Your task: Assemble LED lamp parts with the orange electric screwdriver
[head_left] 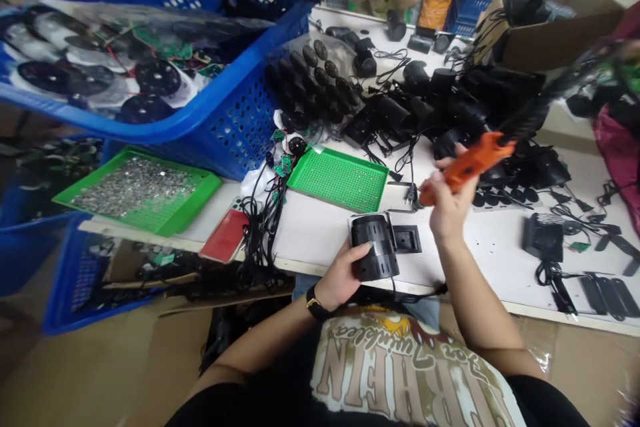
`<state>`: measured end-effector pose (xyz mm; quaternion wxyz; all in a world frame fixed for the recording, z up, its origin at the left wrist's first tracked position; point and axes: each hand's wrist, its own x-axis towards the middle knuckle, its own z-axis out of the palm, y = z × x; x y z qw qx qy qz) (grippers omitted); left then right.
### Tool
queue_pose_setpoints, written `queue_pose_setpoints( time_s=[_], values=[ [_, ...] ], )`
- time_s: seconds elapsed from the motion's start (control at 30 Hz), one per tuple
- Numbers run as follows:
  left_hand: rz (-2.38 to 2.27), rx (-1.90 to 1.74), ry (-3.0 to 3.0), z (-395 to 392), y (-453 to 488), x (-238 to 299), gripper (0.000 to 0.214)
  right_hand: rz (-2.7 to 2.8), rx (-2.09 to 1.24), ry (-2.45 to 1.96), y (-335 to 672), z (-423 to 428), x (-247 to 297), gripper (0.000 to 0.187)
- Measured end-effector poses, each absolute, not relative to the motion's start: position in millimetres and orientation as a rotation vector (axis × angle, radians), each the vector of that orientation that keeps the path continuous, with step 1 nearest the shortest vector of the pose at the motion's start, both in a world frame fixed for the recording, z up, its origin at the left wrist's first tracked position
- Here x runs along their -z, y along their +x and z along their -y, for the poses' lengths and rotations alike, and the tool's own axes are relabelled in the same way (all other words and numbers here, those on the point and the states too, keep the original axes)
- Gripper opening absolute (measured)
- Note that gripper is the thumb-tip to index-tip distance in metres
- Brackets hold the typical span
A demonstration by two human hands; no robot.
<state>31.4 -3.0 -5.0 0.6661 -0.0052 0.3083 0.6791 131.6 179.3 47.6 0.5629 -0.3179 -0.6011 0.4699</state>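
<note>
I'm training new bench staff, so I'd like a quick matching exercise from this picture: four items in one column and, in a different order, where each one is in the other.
Items
1. Orange-handled tool
2. Black slotted housing
3. Small silver discs
4. Round black discs

Places
A. Green tray
B. Left hand
C. Blue plastic basket
D. Right hand

Pairs: 1-D, 2-B, 3-A, 4-C

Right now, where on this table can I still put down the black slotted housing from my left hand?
White tabletop shows between the black cable bundle and the black slotted housing in your left hand, and between your right forearm and the black box-shaped unit. Behind the green perforated tray, black housings and cords crowd the table.
</note>
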Motion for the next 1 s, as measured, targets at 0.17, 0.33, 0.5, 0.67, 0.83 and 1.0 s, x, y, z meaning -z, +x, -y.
queue_pose_setpoints(
  time_s=[0.17,0.33,0.5,0.67,0.83,1.0],
  values=[
    [-0.751,-1.526,-0.034,2.4,30.2,13.1,0.073,1.325,-1.146,-0.682,166.7,-152.7,-53.9,0.041],
    [-0.726,-1.447,0.014,-8.9,35.8,15.2,0.07,1.357,-1.082,-0.96,181.2,-158.6,-51.4,0.054],
    [-0.72,-1.416,0.07,-16.6,39.7,9.4,0.069,1.421,-0.98,-0.788,181.8,-185.8,-59.0,0.069],
    [-0.791,-1.481,0.054,-15.1,32.4,8.0,0.068,1.426,-1.033,-0.706,170.9,-184.2,-58.7,0.066],
    [-0.847,-1.508,0.028,-12.5,24.4,11.2,0.068,1.404,-1.248,-0.635,165.9,-170.2,-51.9,0.068],
    [-0.824,-1.506,0.021,-13.7,27.7,15.0,0.065,1.44,-1.244,-0.623,170.2,-162.1,-56.8,0.071]
  ],
)
